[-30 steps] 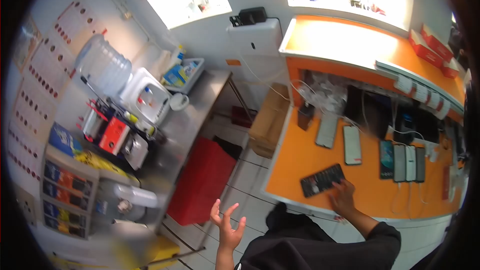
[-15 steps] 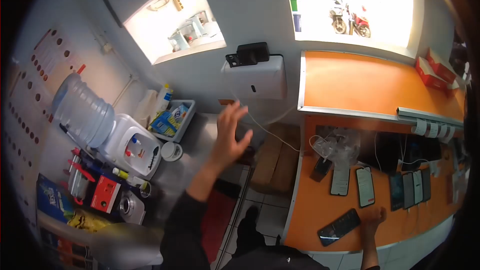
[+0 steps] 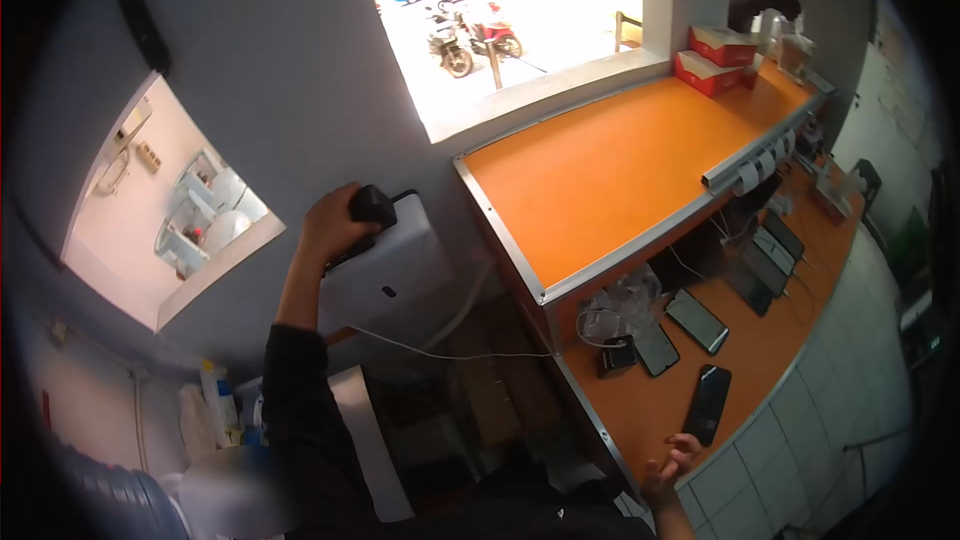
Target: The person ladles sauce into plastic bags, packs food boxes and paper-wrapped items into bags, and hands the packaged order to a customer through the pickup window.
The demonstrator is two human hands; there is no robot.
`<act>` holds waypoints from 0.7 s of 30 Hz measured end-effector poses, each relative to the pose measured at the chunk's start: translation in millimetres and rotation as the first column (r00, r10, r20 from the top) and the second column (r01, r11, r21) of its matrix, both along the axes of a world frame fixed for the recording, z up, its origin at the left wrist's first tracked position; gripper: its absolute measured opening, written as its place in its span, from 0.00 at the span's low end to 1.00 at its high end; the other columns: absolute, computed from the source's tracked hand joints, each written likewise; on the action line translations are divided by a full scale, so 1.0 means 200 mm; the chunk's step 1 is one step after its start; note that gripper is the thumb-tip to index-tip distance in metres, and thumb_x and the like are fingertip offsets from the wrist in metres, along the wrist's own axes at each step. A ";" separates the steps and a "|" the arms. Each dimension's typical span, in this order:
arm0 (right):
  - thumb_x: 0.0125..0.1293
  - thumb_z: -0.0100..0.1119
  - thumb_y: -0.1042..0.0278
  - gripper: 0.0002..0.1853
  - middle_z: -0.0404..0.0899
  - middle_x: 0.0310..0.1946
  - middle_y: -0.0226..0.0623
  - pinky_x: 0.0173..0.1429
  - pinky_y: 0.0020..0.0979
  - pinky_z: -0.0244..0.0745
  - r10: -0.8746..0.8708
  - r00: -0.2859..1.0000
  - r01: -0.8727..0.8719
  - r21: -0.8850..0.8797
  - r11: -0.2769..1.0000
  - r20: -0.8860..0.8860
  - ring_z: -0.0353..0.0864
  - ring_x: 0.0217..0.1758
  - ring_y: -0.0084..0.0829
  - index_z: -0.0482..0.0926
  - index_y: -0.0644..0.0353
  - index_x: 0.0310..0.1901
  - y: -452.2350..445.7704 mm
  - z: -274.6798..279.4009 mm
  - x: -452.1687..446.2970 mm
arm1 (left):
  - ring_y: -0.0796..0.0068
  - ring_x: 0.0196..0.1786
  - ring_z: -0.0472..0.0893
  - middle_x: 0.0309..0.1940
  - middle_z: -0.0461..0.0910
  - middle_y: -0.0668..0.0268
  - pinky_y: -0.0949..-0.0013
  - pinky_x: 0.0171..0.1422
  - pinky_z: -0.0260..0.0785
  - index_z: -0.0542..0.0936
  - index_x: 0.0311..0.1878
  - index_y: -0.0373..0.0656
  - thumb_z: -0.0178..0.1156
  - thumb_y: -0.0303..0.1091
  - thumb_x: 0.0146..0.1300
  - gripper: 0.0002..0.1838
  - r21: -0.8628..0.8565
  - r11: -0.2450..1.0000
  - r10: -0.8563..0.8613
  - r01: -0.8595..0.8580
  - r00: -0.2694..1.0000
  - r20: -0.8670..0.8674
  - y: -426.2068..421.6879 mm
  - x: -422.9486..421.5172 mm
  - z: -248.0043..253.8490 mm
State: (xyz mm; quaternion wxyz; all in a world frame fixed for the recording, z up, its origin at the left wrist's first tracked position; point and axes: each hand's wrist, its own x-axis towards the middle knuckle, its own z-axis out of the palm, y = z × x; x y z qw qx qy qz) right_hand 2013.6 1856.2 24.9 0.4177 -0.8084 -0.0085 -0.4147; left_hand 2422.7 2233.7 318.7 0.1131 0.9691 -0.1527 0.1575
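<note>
My left hand point(image 3: 335, 225) is wrapped round a black boxy device point(image 3: 373, 206) on top of a white wall-mounted dispenser point(image 3: 400, 265). The fingers hide part of the device, and its exact kind does not show. Over the front edge of the orange desk, my right hand point(image 3: 672, 472) is open, its fingers loosely bent and apart with nothing in them. Close to its fingertips lies a dark smartphone point(image 3: 709, 403). Farther back on the desk are another phone with a lit screen point(image 3: 697, 320) and a phone beside a crumpled clear plastic bag point(image 3: 625, 302).
An orange raised counter point(image 3: 590, 190) with a metal edge stands above the desk. Red boxes point(image 3: 714, 68) sit at its far end, near another person's dark sleeve point(image 3: 762, 6). A white cable point(image 3: 450, 354) runs from below the dispenser to the desk. A blue water bottle point(image 3: 110, 490) is lower left.
My view has swung right. My left hand has gone from open in mid-air to gripping the black device on the dispenser. My right hand is now below the nearest phone, fingers apart.
</note>
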 end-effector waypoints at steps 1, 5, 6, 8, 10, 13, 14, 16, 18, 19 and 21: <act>0.65 0.57 0.55 0.19 0.60 0.50 0.48 0.50 0.39 0.65 0.036 0.999 -0.038 0.102 0.994 0.028 0.64 0.48 0.38 0.60 0.44 0.52 0.14 0.00 0.01 | 0.60 0.48 0.81 0.42 0.82 0.56 0.61 0.54 0.72 0.75 0.50 0.37 0.73 0.39 0.42 0.30 -0.220 0.971 -0.083 0.097 0.994 0.072 0.07 -0.05 -0.03; 0.63 0.60 0.63 0.18 0.69 0.46 0.47 0.47 0.35 0.71 0.222 0.974 -0.227 0.150 0.962 0.049 0.71 0.45 0.38 0.66 0.52 0.51 0.48 0.25 0.16 | 0.61 0.41 0.83 0.38 0.82 0.57 0.64 0.47 0.77 0.74 0.52 0.37 0.71 0.37 0.47 0.29 -0.897 0.403 -0.351 0.184 0.936 0.035 0.07 -0.55 0.04; 0.63 0.61 0.64 0.18 0.70 0.46 0.46 0.49 0.35 0.72 0.317 0.948 -0.313 0.134 0.940 -0.014 0.73 0.46 0.39 0.68 0.54 0.51 0.55 0.36 0.24 | 0.59 0.39 0.83 0.40 0.80 0.55 0.59 0.46 0.78 0.70 0.57 0.37 0.71 0.34 0.46 0.34 -0.980 0.093 -0.450 0.175 0.886 0.115 0.12 -0.69 -0.12; 0.63 0.60 0.70 0.18 0.69 0.52 0.45 0.56 0.36 0.71 0.440 0.894 -0.420 0.184 0.889 -0.086 0.72 0.55 0.41 0.71 0.59 0.54 0.72 0.61 0.40 | 0.51 0.43 0.80 0.48 0.72 0.52 0.51 0.51 0.78 0.63 0.57 0.42 0.73 0.38 0.47 0.37 -0.925 -0.175 -0.713 0.338 0.604 0.356 0.03 -0.84 -0.34; 0.65 0.58 0.72 0.16 0.71 0.52 0.45 0.56 0.35 0.72 0.537 0.840 -0.507 0.247 0.826 -0.074 0.74 0.55 0.39 0.71 0.60 0.53 0.82 0.65 0.52 | 0.42 0.52 0.78 0.51 0.71 0.51 0.48 0.55 0.75 0.63 0.59 0.42 0.69 0.37 0.54 0.33 -0.927 -0.281 -0.776 0.249 0.509 0.372 -0.11 -1.02 -0.47; 0.67 0.55 0.73 0.13 0.75 0.49 0.43 0.53 0.32 0.73 0.747 0.659 -0.629 0.483 0.610 -0.086 0.78 0.51 0.34 0.70 0.61 0.53 0.84 0.60 0.51 | 0.43 0.59 0.74 0.59 0.68 0.50 0.45 0.58 0.72 0.59 0.67 0.40 0.61 0.41 0.61 0.35 -0.906 -0.419 -0.606 0.053 0.727 0.323 -0.24 -1.24 -0.56; 0.69 0.53 0.74 0.12 0.77 0.46 0.43 0.52 0.31 0.74 0.832 0.546 -0.615 0.631 0.474 -0.093 0.80 0.49 0.32 0.70 0.62 0.53 0.84 0.59 0.51 | 0.44 0.61 0.72 0.61 0.67 0.50 0.43 0.63 0.68 0.59 0.68 0.44 0.60 0.41 0.61 0.34 -0.825 -0.545 -0.621 -0.147 0.732 0.280 -0.24 -1.25 -0.59; 0.69 0.53 0.72 0.12 0.79 0.42 0.41 0.50 0.30 0.74 0.807 0.588 -0.603 0.637 0.479 -0.051 0.81 0.46 0.30 0.70 0.63 0.52 0.85 0.66 0.50 | 0.45 0.63 0.70 0.63 0.66 0.50 0.42 0.67 0.63 0.58 0.68 0.47 0.59 0.41 0.61 0.34 -0.695 -0.642 -0.626 -0.325 0.745 0.230 -0.22 -1.28 -0.64; 0.68 0.55 0.73 0.11 0.81 0.37 0.41 0.42 0.27 0.77 0.750 0.657 -0.581 0.582 0.569 -0.078 0.84 0.40 0.30 0.72 0.64 0.50 0.82 0.72 0.51 | 0.47 0.66 0.66 0.65 0.64 0.52 0.42 0.67 0.62 0.58 0.70 0.47 0.55 0.44 0.63 0.33 -0.736 -0.601 -0.659 -0.313 0.714 0.235 -0.19 -1.31 -0.66; 0.68 0.55 0.73 0.11 0.81 0.37 0.41 0.42 0.27 0.77 0.761 0.646 -0.592 0.583 0.556 -0.070 0.84 0.40 0.30 0.72 0.64 0.50 0.82 0.71 0.52 | 0.47 0.66 0.66 0.65 0.64 0.52 0.42 0.67 0.62 0.58 0.70 0.47 0.55 0.44 0.63 0.33 -0.741 -0.601 -0.650 -0.300 0.724 0.233 -0.18 -1.32 -0.67; 0.66 0.58 0.74 0.09 0.82 0.32 0.38 0.32 0.23 0.75 0.674 0.736 -0.650 0.350 0.675 0.068 0.84 0.30 0.25 0.74 0.63 0.46 0.84 0.67 0.53 | 0.48 0.66 0.67 0.66 0.63 0.53 0.42 0.67 0.63 0.59 0.70 0.46 0.55 0.45 0.64 0.33 -0.836 -0.531 -0.602 -0.141 0.757 0.255 -0.16 -1.35 -0.68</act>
